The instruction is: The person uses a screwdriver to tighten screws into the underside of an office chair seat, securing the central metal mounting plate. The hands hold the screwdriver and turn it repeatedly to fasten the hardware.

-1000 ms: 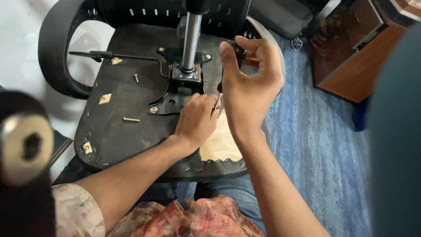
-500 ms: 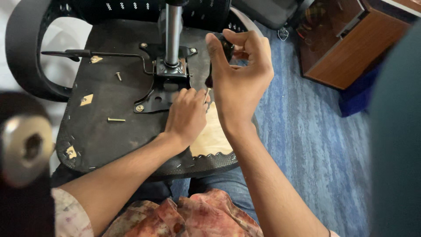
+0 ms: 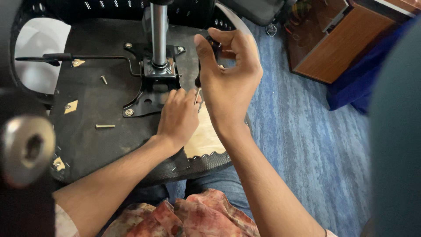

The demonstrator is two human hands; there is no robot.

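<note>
Black tool handle (image 3: 213,46): our right hand (image 3: 230,83) is clamped on it, raised above the upturned chair seat (image 3: 96,140) on our lap. Our left hand (image 3: 179,117), fingers curled together, presses a slim metal shaft (image 3: 198,94) beside the black mounting plate (image 3: 151,87). Two loose bolts (image 3: 105,126) lie further left.

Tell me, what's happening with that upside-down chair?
A person has an upturned office chair seat across their lap. The left hand rests at the edge of the black metal bracket around the chrome post. The right hand grips a small dark tool above it. Loose screws lie on the seat's underside.
</note>
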